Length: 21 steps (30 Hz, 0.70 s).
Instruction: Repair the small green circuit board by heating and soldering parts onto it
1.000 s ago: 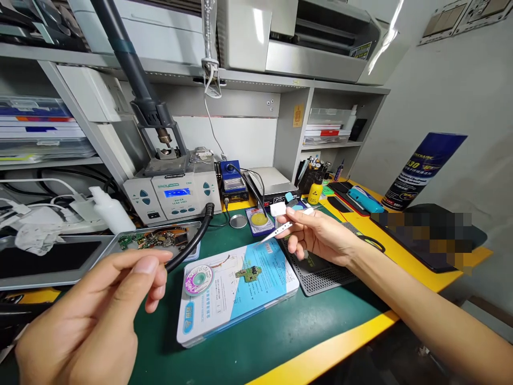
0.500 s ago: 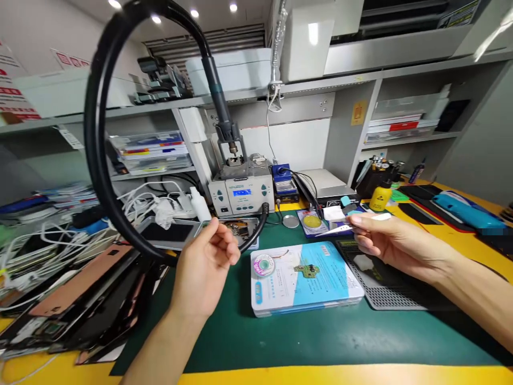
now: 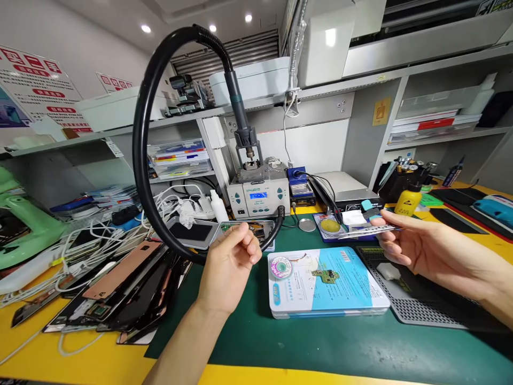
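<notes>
My left hand is raised over the green mat, fingers curled in and thumb against them. Nothing shows in its grasp. Behind it loops the thick black hose of a hot air station, whose handpiece rests in its cradle. A pair of silver tweezers is pinched in my right hand, tips pointing left above a round tin of yellow paste. Between and below my hands lies a blue and white case. On it are a small green circuit board and a spool of wick.
Old phone screens and parts are heaped at left beside tangled white cables. A perforated grey mat lies at right, near a yellow bottle. Shelves run along the back above the bench.
The view has swung left, so the bench items appear farther right. Both hands stay raised, and the tweezers are still in my right hand, now lying flatter.
</notes>
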Each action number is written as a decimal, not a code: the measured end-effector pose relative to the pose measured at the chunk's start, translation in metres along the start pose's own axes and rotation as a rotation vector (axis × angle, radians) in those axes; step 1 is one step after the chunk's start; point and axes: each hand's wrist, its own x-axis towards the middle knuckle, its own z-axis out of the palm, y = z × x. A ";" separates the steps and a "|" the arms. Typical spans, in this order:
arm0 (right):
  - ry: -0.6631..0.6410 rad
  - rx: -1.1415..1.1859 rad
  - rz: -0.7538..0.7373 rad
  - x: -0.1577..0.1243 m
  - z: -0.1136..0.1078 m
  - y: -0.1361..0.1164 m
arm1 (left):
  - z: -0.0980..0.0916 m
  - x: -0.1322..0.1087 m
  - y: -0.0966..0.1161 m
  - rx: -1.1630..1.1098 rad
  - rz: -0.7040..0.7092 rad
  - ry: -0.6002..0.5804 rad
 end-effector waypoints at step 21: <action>-0.030 -0.014 -0.031 -0.003 0.002 -0.003 | -0.003 0.001 0.003 0.015 -0.010 0.004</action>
